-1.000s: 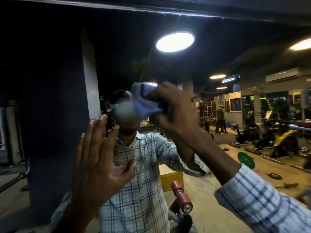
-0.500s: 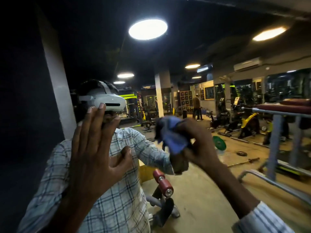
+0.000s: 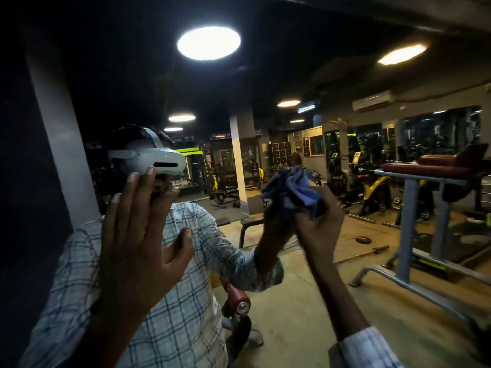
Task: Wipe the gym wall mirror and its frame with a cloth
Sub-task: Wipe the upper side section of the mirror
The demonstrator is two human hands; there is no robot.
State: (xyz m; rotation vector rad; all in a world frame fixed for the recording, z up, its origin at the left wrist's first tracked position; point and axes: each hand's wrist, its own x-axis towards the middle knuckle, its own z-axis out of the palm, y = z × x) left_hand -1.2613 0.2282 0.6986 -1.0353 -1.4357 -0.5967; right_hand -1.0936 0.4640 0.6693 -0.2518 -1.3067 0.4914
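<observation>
Near: left hand (image 3: pixel 138 235) flat, fingers straight and spread, grip apart and holding nothing, palm toward the mirror (image 3: pixel 212 102). I can't tell if it touches the glass. Right hand (image 3: pixel 316 224) is further right, grip clamped around the cloth (image 3: pixel 295 187): blue-violet, crumpled into a wad, up against the glass where its reflection meets it. Reflected beyond: white headset (image 3: pixel 156 158), maroon-padded gym stand (image 3: pixel 430 168), round ceiling light (image 3: pixel 209 43). Far wall panels too small to read.

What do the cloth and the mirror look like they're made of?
Cloth: soft blue fabric, matte, maybe microfibre; it bunches in loose folds in the right hand. Mirror: glass, glossy; it throws back a sharp reflection.
</observation>
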